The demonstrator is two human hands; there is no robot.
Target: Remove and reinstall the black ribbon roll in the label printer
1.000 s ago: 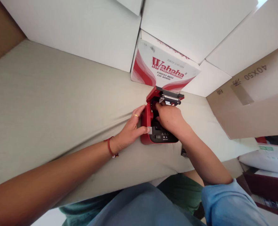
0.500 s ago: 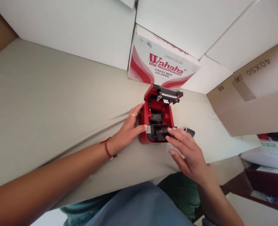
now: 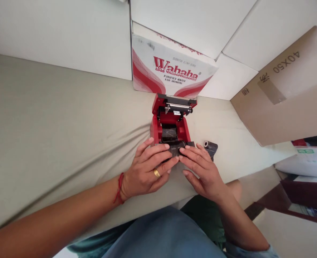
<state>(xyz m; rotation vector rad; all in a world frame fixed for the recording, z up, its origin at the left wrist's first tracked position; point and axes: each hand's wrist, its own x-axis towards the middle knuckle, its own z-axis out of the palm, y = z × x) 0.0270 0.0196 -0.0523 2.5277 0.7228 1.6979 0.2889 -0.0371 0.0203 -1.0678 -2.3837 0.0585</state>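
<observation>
A red label printer [image 3: 185, 130] stands with its lid [image 3: 155, 104] tilted up, away from me. Inside its bay lies a shiny black roll [image 3: 169, 132], and black film [image 3: 175, 151] runs from it over the front edge. My left hand [image 3: 149, 168], fingers stretched out, rests on the front left of the printer, with fingertips on the film. From the right, my right hand [image 3: 203, 168] lays its extended fingertips on the film and front edge. The hands nearly meet there and hide much of the front. Neither is wrapped round anything.
A small black roll with a pale core [image 3: 211, 148] lies right of the printer on the cloth-covered table [image 3: 67, 118]. Behind the printer stands a Wahaha water carton [image 3: 174, 71] among white boxes [image 3: 62, 36]. A brown carton [image 3: 284, 86] is at the right.
My left hand has moved from the printer's left side to its front, onto the film. My right fingertips have shifted left along the front edge. The view has also moved slightly.
</observation>
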